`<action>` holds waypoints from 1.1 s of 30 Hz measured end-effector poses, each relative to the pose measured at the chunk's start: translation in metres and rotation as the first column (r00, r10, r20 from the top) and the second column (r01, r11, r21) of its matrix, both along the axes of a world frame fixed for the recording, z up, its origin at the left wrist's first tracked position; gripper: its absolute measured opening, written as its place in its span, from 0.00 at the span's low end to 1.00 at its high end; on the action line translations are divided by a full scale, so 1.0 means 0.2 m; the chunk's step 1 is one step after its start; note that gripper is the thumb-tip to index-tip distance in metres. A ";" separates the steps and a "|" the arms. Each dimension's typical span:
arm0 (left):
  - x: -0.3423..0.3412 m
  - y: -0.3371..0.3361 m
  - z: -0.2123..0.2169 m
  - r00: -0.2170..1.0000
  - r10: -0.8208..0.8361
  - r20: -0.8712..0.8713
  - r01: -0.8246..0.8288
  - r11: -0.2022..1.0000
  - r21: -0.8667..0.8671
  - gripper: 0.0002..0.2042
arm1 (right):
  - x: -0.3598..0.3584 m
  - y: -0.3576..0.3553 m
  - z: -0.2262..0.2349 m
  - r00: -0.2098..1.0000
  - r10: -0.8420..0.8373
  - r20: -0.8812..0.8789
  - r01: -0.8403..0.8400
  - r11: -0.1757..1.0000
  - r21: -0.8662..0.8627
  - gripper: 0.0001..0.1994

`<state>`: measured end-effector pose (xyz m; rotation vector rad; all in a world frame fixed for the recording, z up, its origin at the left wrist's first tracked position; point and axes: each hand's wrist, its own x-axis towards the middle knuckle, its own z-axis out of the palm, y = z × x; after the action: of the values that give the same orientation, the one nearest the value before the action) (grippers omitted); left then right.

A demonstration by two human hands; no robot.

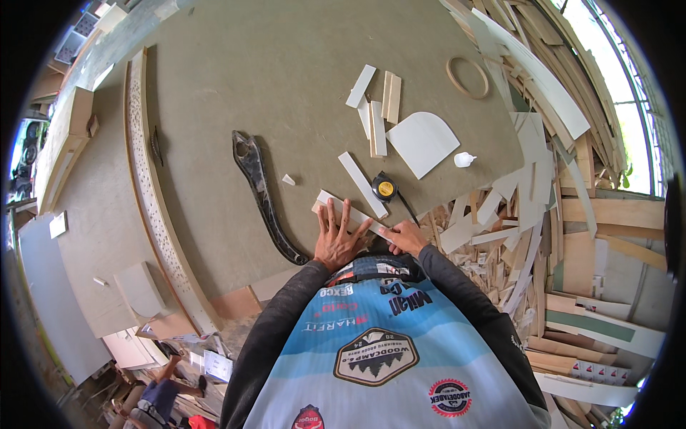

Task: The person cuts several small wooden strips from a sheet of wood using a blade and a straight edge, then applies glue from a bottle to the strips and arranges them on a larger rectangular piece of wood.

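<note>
My left hand lies with its fingers spread on a white-faced wood strip, near the table's close edge. At the strip's right end my right hand is closed, its fingertips against the strip; what it pinches, if anything, is too small to make out. Just beyond the hands sit a black tape measure with a yellow centre and a second narrow white strip. A long, curved black tool or bar with a hole at its far end rests to the left. Near it is a small white wedge.
Farther off lie a rounded white panel, short wood blocks, a wooden ring and a small white container. A long raised board crosses the left side. Offcuts heap up at right. Another person is at lower left.
</note>
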<state>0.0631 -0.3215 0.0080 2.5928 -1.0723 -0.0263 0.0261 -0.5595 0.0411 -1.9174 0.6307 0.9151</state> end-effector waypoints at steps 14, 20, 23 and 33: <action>0.00 0.01 -0.02 0.998 -0.042 -0.037 0.040 0.998 -0.042 0.33 | 0.14 0.09 0.16 0.938 0.028 -0.345 -0.100 0.976 -0.194 0.27; 0.02 0.00 -0.03 0.998 -0.058 -0.012 0.058 0.998 -0.027 0.34 | 0.15 0.08 0.12 0.912 -0.002 -0.410 -0.080 0.980 -0.182 0.27; 0.02 0.01 -0.04 0.998 -0.059 0.000 0.059 0.997 -0.058 0.34 | 0.20 0.10 0.16 0.896 0.056 -0.441 -0.164 0.964 -0.209 0.28; 0.02 0.00 -0.02 0.998 -0.045 -0.032 0.044 0.998 -0.045 0.32 | 0.14 -0.10 0.13 0.930 0.277 -0.239 -0.298 0.953 -0.056 0.30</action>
<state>0.0667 -0.3215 0.0043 2.5199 -1.1059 -0.0554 0.0548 -0.5802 0.0666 -2.0381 0.5381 1.3291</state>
